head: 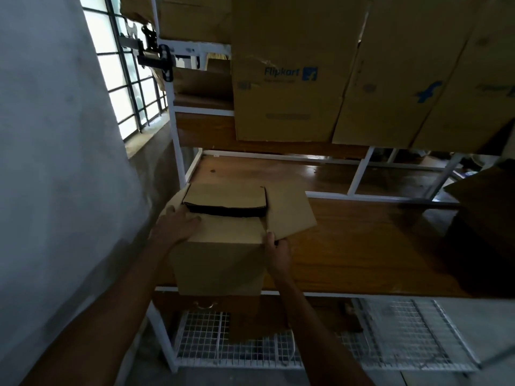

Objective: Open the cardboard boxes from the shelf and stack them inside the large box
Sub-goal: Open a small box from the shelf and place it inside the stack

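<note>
- Small cardboard box [220,260]: placed at the front left edge of the wooden shelf [362,246]. The top is partly open, with a dark gap shown between the flaps.
- Right flap [289,215]: folded outward over the shelf.
- Far flap [225,195]: bent inward over the gap.
- Left hand [175,224]: laid flat on the near flap at the box's left side, the grip spread with fingers straight.
- Right hand [276,252]: set at the box's front right corner, the grip closed on the box there, thumb on the top edge beside the right flap.
- Large Flipkart box [289,79]: stood on the shelf level above, with a second large box [395,93] touching it on the right.
- White metal frame [178,135]: carries the shelves.
- Wire grid shelf [404,330]: fitted below.
- Barred window [122,79]: set in the wall [55,135] to the left.
</note>
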`<state>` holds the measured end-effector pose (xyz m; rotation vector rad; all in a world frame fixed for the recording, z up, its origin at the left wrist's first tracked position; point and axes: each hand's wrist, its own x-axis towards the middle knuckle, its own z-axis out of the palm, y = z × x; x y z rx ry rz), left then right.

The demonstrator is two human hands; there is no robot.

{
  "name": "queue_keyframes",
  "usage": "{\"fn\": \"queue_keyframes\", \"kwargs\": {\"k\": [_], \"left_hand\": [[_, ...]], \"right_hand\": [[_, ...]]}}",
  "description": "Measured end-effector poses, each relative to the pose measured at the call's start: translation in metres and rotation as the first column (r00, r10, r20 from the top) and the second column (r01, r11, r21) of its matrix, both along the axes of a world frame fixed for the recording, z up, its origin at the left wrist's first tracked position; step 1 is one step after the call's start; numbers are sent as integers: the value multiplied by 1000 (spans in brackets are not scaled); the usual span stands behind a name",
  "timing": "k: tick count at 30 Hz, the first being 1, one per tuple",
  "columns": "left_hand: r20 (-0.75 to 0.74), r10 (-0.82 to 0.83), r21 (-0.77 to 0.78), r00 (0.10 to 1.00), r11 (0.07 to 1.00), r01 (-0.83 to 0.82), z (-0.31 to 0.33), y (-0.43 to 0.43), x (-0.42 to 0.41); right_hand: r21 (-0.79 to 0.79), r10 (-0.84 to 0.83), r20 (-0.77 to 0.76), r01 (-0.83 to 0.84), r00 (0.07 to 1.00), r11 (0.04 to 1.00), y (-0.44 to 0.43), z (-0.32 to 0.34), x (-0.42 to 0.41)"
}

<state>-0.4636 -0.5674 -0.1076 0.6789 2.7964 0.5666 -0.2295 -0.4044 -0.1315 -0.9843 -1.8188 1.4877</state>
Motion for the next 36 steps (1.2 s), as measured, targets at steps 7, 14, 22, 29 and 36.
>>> {"fn": "queue_keyframes", "kwargs": {"k": [7,14,22,29,36], "left_hand": [[-341,56,398,938,913,90,8,6,6],[-194,253,883,948,467,56,38,12,58],[263,-244,599,934,800,40,36,4,72],[247,-339,-90,908,925,370,37,42,76],[-184,-208,-1,961,977,211,41,49,54]], "right_hand": [[-134,-4,-51,-3,999,991,13,-2,5],[-236,-46,-131,14,990,972,40,-10,4],[-325,97,-150,-142,984,935,86,-14,20],[-366,273,-129,-302,953,880,104,-12,30],[-389,324,-194,-376,926,841,105,0,59]]}}
